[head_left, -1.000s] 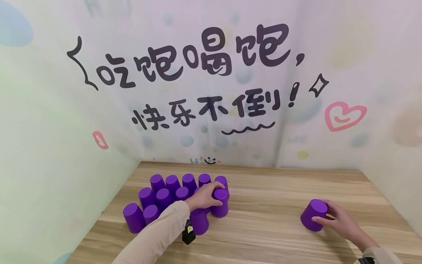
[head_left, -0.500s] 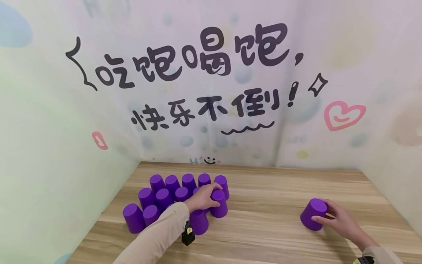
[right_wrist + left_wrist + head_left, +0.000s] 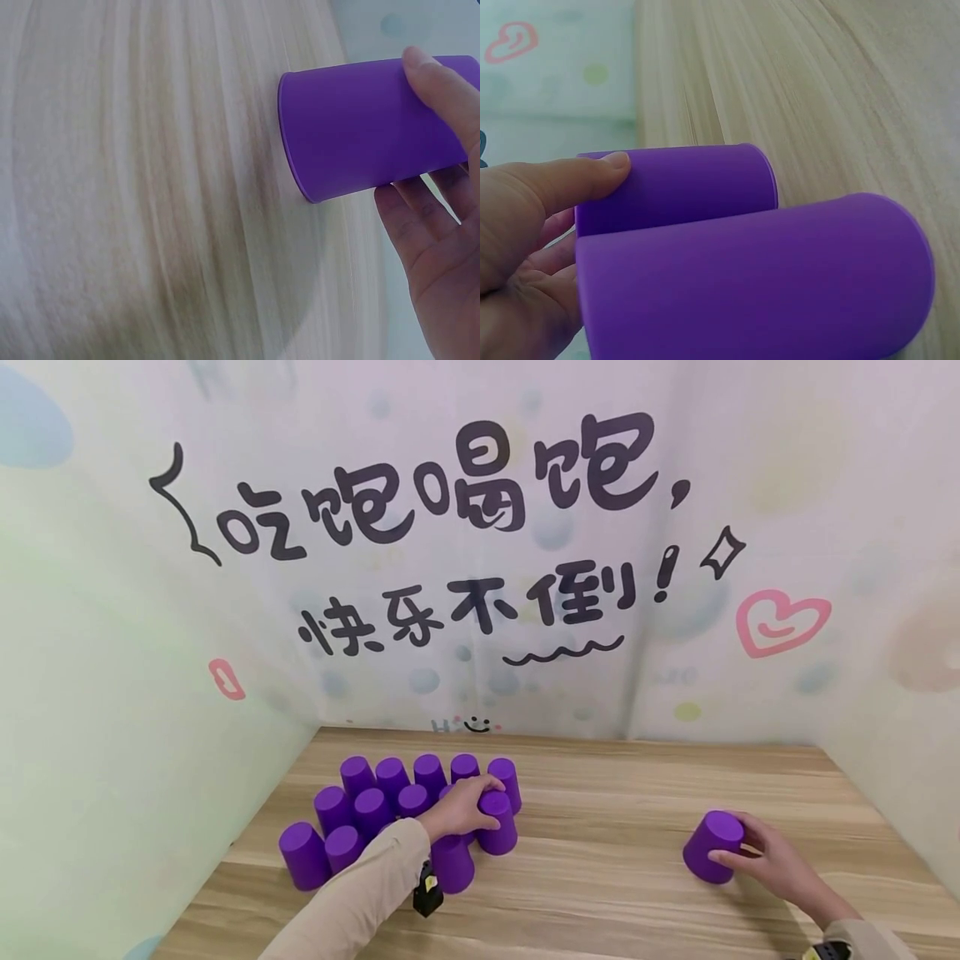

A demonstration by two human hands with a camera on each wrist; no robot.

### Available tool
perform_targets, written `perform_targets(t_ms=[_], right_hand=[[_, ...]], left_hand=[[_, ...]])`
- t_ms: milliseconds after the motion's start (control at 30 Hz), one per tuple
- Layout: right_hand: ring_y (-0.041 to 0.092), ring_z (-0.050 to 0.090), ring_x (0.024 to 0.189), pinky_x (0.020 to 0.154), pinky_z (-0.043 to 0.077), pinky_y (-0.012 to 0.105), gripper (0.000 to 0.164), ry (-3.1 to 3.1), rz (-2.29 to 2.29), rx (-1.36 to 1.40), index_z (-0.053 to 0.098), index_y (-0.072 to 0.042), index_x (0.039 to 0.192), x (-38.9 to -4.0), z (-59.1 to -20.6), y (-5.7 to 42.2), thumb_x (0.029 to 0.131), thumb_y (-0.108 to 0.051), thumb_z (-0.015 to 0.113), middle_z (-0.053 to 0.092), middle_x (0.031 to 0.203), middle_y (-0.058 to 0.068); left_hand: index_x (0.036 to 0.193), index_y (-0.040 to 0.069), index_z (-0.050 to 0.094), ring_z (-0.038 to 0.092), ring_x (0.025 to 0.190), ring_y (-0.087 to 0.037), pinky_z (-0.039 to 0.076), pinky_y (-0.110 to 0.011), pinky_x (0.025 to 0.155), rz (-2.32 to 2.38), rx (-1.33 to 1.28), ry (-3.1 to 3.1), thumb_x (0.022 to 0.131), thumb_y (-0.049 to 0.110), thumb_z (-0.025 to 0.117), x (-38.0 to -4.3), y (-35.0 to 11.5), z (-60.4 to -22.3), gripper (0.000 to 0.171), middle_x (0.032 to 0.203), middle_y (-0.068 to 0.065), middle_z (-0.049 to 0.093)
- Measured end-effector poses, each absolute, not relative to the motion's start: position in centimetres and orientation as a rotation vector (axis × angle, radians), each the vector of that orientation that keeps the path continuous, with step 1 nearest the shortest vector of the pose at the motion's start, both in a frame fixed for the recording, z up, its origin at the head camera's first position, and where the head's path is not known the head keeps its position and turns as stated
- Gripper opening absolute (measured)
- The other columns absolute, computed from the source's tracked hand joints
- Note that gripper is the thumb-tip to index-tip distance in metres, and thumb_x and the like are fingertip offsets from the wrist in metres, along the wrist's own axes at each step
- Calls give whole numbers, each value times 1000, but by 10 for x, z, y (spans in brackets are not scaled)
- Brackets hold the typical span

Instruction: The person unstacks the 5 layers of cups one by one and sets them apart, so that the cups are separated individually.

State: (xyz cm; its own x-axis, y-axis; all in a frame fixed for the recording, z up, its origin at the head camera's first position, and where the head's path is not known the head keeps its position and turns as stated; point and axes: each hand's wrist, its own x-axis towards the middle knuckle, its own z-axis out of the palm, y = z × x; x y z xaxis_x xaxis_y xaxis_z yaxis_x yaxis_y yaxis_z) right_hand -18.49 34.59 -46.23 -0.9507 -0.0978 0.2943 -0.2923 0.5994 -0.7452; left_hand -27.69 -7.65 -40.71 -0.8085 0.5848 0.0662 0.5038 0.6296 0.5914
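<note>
My left hand [image 3: 461, 808] grips an upside-down purple cup [image 3: 498, 825] at the right end of a group of matching cups. In the left wrist view, the thumb [image 3: 604, 176] lies along that cup's side, near its closed end, while another purple cup [image 3: 757, 277] stands closer to the camera and partly hides it. Far to the right, my right hand [image 3: 780, 864] holds a single upside-down purple cup [image 3: 708, 852] between thumb and fingers. The right wrist view shows this cup's rim side [image 3: 300, 135] at the wooden surface; whether it touches there I cannot tell.
Several upside-down purple cups stand in rows on the left, including a front-left cup [image 3: 306, 858] and a back-row cup [image 3: 429, 777]. My left sleeve [image 3: 360, 885] covers part of the group. A printed cloth wall [image 3: 480, 685] closes off the back of the wooden table [image 3: 600, 893].
Over the first half second my left hand and its cup shifted very slightly left. Since then both hands have stayed in place, with the right hand still on its cup.
</note>
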Motion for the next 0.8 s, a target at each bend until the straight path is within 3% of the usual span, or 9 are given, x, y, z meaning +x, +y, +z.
perform_targets(t_ms=[233,400,500,800], right_hand=[[-13,47,85,65,50,19,52,-2613,1257,318,44,12,116,-184,-461,344,74,-4,69,51,98,-15],[-12,48,84,65,50,19,52,-2640,1281,309,42,13,117,-184,-457,343,75,-4,68,55,99,0],[-12,47,84,65,49,19,51,-2663,1287,321,42,12,117,-185,-453,341,76,-5,67,55,99,0],[-7,52,88,68,51,21,49,-2598,1334,575,45,9,116,-199,-417,298,75,-4,68,56,100,19]], left_hand=[[108,3,56,54,100,-25,44,-36,85,930,894,2713,69,11,75,-278,-78,-403,44,107,-11,59],[107,3,58,55,102,-24,44,-35,87,932,875,2703,67,12,77,-280,-77,-400,45,108,-12,60],[107,3,58,55,102,-24,44,-35,87,930,868,2702,66,12,77,-281,-76,-400,46,108,-12,60],[108,4,58,55,103,-24,44,-35,87,930,854,2697,67,12,77,-281,-78,-400,46,109,-12,60]])
